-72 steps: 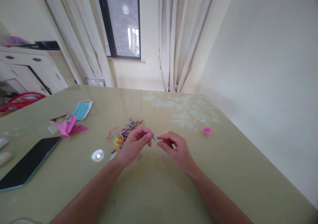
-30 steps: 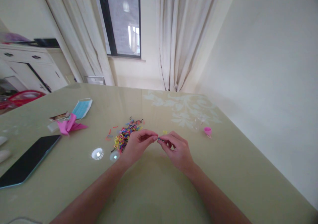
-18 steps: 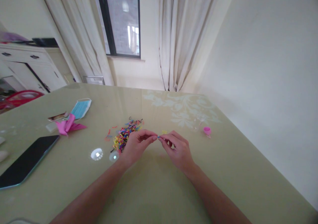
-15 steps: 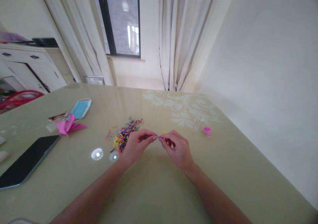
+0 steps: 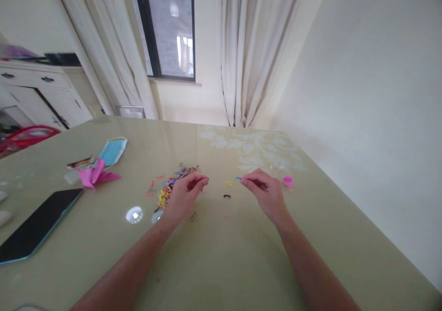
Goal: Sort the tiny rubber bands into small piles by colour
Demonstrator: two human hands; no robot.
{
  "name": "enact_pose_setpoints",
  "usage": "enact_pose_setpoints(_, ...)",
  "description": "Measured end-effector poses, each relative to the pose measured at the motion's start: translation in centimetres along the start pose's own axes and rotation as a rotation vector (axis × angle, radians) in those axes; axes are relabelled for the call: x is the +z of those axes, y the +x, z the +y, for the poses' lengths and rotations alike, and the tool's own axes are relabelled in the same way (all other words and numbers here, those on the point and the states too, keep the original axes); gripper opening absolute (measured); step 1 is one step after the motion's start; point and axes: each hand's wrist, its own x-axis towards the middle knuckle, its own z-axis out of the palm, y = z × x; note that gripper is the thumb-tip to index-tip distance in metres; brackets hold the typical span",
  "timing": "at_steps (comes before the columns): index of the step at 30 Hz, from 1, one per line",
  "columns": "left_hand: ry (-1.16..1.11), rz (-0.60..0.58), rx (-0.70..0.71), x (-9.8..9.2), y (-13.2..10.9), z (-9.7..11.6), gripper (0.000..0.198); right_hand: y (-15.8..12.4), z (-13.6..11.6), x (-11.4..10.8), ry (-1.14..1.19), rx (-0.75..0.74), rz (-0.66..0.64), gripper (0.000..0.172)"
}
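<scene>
My right hand point(image 5: 266, 192) pinches a small blue rubber band point(image 5: 238, 178) between thumb and forefinger, above the table. My left hand point(image 5: 188, 193) is beside and partly in front of a heap of small coloured rubber bands point(image 5: 166, 194). Its thumb and forefinger are pressed together, and whether something tiny sits between them is hidden. Between the two hands lie some yellow bands point(image 5: 229, 183) and a small black band point(image 5: 227, 196). A dark loop-shaped band point(image 5: 194, 217) rests nearer to me, right of my left wrist.
A pink origami crane point(image 5: 95, 175), a blue face mask point(image 5: 113, 152) and a phone point(image 5: 41, 223) lie at the left. Right of my right hand is a small pink cup-shaped piece point(image 5: 287, 182). A shiny clear dome point(image 5: 134, 215) sits left of my left forearm.
My hands, earlier fingertip to fingertip over a tiny blue piece, have come apart. The right one moved right with the blue band, the left slightly left. The black and dark bands are now visible.
</scene>
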Motion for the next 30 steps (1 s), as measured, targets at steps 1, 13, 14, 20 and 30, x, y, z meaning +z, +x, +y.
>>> enact_pose_setpoints(1, 0.113, -0.002, 0.037, -0.2, 0.1, -0.1, 0.026, 0.1, 0.0, -0.2, 0.019, -0.002, 0.001, 0.010)
enact_pose_setpoints(13, 0.859, -0.216, 0.188, -0.8, -0.2, -1.6, 0.017, 0.5, 3.4, -1.9, -0.735, 0.226, -0.212, 0.009)
enact_pose_setpoints(14, 0.862, -0.226, 0.185, -0.8, -0.1, -1.6, 0.017, 0.5, 3.6, -1.9, -0.791, 0.248, -0.227, 0.010)
enact_pose_setpoints(20, 0.883, -0.216, 0.207, -0.8, 0.1, -1.5, 0.016, 0.1, 4.0, -1.8, -0.996, 0.331, -0.255, 0.013)
enact_pose_setpoints(30, -0.096, -0.141, 0.067, 0.4, 0.2, 0.0, 0.021, 0.1, 3.3, -1.0, -0.773, 0.197, -0.174, 0.013)
